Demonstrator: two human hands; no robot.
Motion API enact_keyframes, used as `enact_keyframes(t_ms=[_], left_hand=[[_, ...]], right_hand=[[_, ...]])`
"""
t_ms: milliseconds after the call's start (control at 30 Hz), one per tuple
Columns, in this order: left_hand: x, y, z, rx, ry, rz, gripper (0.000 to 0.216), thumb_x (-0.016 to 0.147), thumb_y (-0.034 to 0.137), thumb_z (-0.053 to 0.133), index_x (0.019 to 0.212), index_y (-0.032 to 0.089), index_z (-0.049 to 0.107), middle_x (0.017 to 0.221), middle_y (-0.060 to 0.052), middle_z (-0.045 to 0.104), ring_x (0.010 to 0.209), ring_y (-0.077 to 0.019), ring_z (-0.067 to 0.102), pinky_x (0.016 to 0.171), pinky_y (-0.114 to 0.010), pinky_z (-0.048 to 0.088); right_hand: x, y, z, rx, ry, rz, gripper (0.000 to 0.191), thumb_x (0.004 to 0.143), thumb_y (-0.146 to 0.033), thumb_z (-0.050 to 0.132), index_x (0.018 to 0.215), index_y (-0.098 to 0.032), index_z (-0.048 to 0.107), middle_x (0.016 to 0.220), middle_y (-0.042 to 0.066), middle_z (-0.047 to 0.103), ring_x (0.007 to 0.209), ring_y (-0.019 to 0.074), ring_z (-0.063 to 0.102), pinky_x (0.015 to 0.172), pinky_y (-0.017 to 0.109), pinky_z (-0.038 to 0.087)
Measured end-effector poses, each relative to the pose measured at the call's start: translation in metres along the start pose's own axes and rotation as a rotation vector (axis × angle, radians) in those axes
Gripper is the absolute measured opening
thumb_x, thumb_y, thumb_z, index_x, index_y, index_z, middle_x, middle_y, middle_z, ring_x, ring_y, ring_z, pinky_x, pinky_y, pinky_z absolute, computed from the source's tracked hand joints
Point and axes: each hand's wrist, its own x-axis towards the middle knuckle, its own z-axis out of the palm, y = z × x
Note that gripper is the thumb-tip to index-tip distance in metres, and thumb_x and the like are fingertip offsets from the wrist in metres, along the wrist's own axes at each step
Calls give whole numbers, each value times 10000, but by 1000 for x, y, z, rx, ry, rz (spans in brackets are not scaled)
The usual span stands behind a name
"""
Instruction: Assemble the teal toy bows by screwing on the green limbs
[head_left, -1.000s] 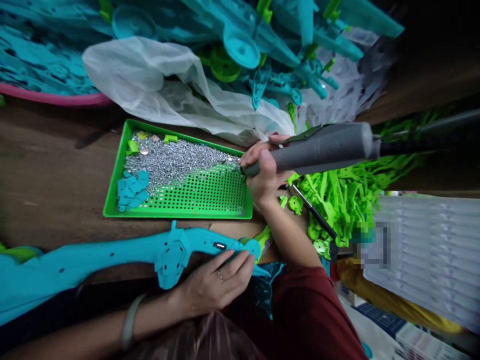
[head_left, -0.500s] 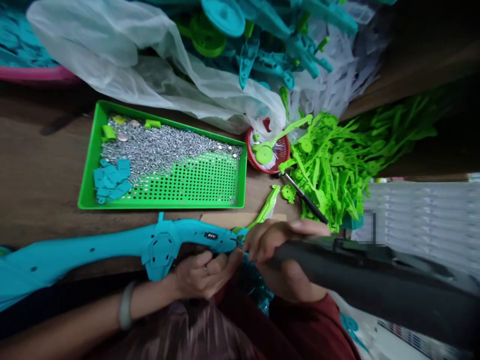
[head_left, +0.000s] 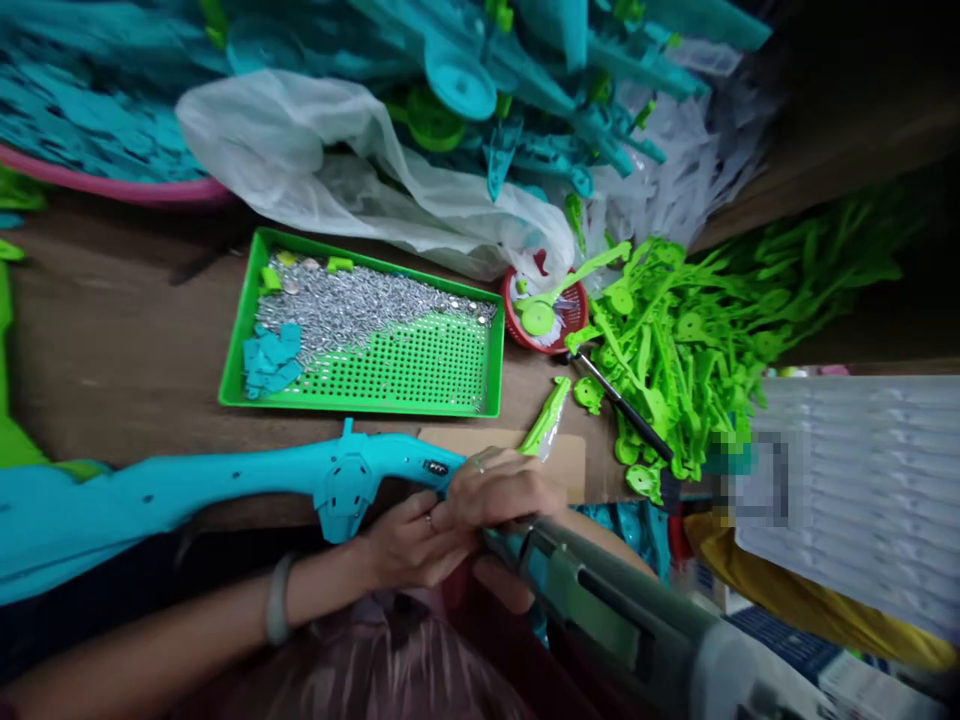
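Note:
A long turquoise plastic toy gun body [head_left: 225,490] lies across the table's near edge. My left hand [head_left: 409,545] is closed around its right end from below. My right hand [head_left: 499,495] is wrapped round the front of a grey electric screwdriver [head_left: 600,610], whose tip points at the right end of the turquoise body, between my two hands. The tip itself is hidden by my fingers. A green perforated tray [head_left: 420,375] behind holds a heap of small silver screws [head_left: 360,305] and several small turquoise pieces [head_left: 271,358].
A pile of green plastic parts [head_left: 690,340] lies to the right, with a small red basket [head_left: 544,312] and a dark rod [head_left: 622,408] beside it. A white plastic bag [head_left: 330,170] and turquoise parts [head_left: 525,70] fill the back. White stacked trays [head_left: 862,470] sit at far right.
My right hand brought the screwdriver from the screw tray down to the turquoise body's right end. It now angles in from the lower right, and my left hand has closed on the body.

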Motion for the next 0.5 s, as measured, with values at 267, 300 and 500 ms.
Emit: enact_keyframes(t_ms=[267, 300, 500], left_hand=[[56, -62, -107, 217, -340, -122, 287, 1032, 155, 394, 1128, 106, 659, 958, -63, 678, 805, -159, 599, 702, -301, 497], [62, -83, -122, 327, -413, -181, 326, 1042, 157, 343, 1110, 106, 658, 943, -55, 651, 816, -159, 598, 699, -299, 490], [76, -156, -157, 636, -758, -304, 500, 1050, 123, 184, 829, 81, 631, 814, -29, 483, 700, -144, 521, 628, -280, 458]], right_hand=[[64, 6, -38, 380, 251, 10, 300, 864, -391, 689, 1135, -330, 578, 586, -99, 585, 467, 114, 596, 483, 249, 554], [75, 17, -36, 339, 382, 18, 268, 850, -383, 701, 1085, -338, 581, 586, -102, 567, 473, 111, 574, 489, 245, 541], [110, 84, -21, 158, 631, 109, 421, 822, -522, 696, 1103, -256, 532, 575, -98, 507, 469, 119, 563, 511, 278, 501]])
